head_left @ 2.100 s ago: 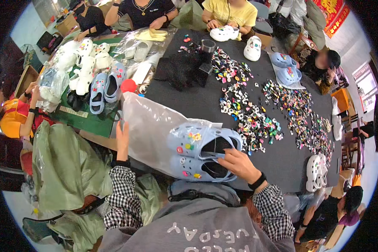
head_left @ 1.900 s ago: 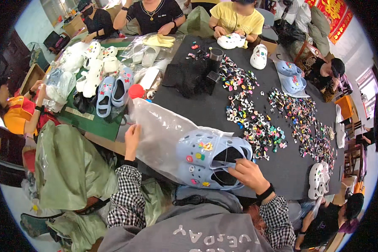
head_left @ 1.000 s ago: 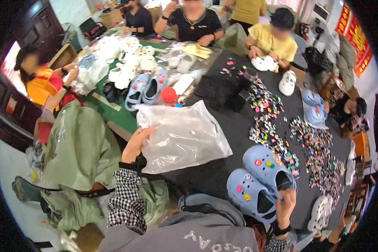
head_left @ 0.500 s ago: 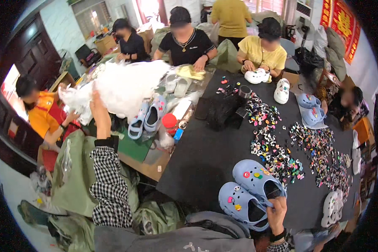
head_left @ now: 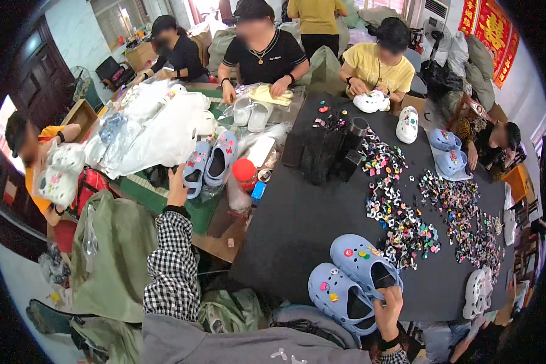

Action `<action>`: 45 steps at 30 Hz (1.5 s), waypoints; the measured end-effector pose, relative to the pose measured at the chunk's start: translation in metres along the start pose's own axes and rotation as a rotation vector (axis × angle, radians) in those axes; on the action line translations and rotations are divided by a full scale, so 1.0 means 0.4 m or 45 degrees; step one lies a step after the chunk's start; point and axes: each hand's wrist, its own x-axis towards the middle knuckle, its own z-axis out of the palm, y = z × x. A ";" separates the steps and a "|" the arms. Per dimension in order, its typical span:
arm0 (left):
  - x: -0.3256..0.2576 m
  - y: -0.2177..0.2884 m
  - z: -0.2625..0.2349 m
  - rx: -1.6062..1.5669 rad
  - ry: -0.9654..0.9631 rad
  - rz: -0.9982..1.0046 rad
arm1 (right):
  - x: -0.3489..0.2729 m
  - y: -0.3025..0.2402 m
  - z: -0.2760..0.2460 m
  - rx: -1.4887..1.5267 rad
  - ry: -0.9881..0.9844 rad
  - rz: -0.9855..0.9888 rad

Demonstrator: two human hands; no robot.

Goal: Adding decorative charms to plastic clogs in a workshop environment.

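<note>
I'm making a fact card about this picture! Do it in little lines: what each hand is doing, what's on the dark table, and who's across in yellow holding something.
Right hand: grips the heel end of blue clogs with charms
Left hand: by another blue pair; touching or not, I can't tell
Beside that pair: red-lidded container
Dark tabletop: scattered colourful charms, white pair at the right
Across: person in yellow, hands on a white clog
</note>
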 end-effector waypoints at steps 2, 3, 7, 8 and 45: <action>-0.008 -0.029 -0.017 -0.846 0.234 -0.321 | 0.001 -0.002 0.015 0.009 -0.007 0.054; -0.009 -0.041 -0.020 -1.131 0.331 -0.419 | 0.001 -0.001 0.029 0.013 0.036 0.026; -0.035 -0.052 -0.034 -1.609 0.240 -0.326 | 0.012 -0.019 0.049 0.052 -0.019 0.053; -0.040 -0.023 -0.027 -1.619 0.231 -0.334 | 0.015 -0.021 0.054 0.022 -0.026 0.027; -0.669 0.441 0.391 -0.815 -0.876 -0.247 | 0.091 0.111 0.240 0.093 -0.099 0.330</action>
